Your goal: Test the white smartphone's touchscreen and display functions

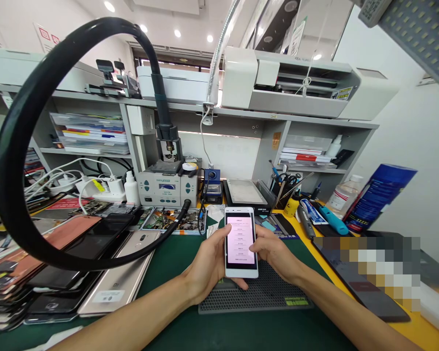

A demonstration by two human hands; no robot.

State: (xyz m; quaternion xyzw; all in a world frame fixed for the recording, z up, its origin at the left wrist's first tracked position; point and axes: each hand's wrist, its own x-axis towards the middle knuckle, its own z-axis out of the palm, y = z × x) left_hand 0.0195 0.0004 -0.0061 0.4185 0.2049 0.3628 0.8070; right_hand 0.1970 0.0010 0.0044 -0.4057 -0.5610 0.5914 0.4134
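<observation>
A white smartphone (241, 243) is held upright in front of me, its lit screen showing a pinkish page with several lines of small text. My left hand (210, 258) is wrapped round its left side, thumb at the screen's upper left edge and fingers behind and below it. My right hand (274, 248) grips the right side, with the thumb over the screen's right edge and the other fingers partly hidden behind the phone. Beneath the hands lies a dark perforated mat (256, 295) on the green work surface (168, 292).
Stacked phones (113, 273) fill the left side. A thick black hose (12, 146) arches over them from the rework station (168, 187). Behind the phone sits a tray of circuit boards (171, 219). Tools, bottles and a blue spray can (380, 195) stand at right, near a dark tablet-like slab (354, 273).
</observation>
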